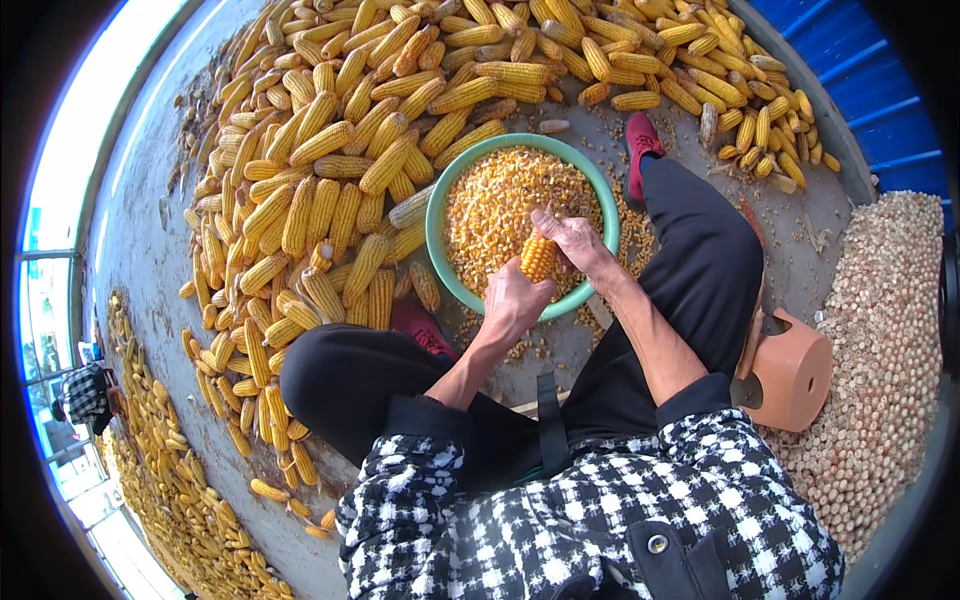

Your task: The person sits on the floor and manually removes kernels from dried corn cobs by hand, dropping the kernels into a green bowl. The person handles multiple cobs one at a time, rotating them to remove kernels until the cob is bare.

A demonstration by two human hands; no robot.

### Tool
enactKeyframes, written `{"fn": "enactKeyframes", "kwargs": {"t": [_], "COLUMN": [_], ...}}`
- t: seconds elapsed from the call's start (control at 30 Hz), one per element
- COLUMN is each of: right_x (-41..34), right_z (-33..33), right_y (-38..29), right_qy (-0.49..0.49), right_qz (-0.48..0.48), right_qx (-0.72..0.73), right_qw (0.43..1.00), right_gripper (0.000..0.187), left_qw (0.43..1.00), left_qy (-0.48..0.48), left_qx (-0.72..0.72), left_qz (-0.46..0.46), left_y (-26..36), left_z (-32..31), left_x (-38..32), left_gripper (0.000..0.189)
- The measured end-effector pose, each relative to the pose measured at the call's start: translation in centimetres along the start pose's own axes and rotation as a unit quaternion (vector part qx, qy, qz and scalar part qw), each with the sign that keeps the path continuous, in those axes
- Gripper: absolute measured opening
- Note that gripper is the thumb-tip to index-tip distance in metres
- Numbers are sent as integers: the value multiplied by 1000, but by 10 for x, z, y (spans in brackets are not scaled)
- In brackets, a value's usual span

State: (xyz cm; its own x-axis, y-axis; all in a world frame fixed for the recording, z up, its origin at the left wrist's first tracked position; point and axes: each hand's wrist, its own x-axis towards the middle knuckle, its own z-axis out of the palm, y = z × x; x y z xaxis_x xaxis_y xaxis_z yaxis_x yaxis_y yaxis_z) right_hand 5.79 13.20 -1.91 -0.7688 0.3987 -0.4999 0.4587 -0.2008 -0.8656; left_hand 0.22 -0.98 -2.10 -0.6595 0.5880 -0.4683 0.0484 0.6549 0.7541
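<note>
An ear of dried yellow corn (538, 256) is held between my two hands, above a green plastic basin (433, 238). My left hand (516, 295) grips the lower end of the ear. At the upper end, the fingers of my right hand (576, 241) are wrapped around it, hiding part of that side. Loose corn kernels (501, 196) fill much of the basin, which stands on the concrete floor between my feet.
A large heap of corn ears (322, 150) spreads left and ahead. Stacked bare cobs (870, 360) lie at the right, beside an orange plastic stool (791, 375). Blue corrugated sheeting (862, 75) borders the far right. Another corn pile (172, 480) lies far left, near a person (86, 396).
</note>
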Motion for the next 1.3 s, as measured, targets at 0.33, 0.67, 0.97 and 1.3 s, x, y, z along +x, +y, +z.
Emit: {"fn": "enactKeyframes", "kwargs": {"t": [0.33, 0.67, 0.97, 1.3], "right_x": [-8, -8, -6, -12], "right_z": [-7, 3, 6, 2], "right_y": [-19, -17, -8, -9], "right_qy": [-88, -56, -90, -127], "right_qz": [-14, -42, -3, 42], "right_qx": [194, 125, 239, 223], "right_qw": [977, 990, 967, 966], "right_gripper": [31, 30, 20, 19], "left_qw": [818, 984, 895, 844], "left_qy": [-300, -2, -175, -262], "left_qx": [-479, -165, -391, -421], "left_qz": [-111, 62, -124, -204], "left_y": [25, 17, 18, 20], "left_z": [-31, -10, -23, -35], "left_x": [-12, -3, -2, -4], "left_gripper": [24, 31, 10, 8]}}
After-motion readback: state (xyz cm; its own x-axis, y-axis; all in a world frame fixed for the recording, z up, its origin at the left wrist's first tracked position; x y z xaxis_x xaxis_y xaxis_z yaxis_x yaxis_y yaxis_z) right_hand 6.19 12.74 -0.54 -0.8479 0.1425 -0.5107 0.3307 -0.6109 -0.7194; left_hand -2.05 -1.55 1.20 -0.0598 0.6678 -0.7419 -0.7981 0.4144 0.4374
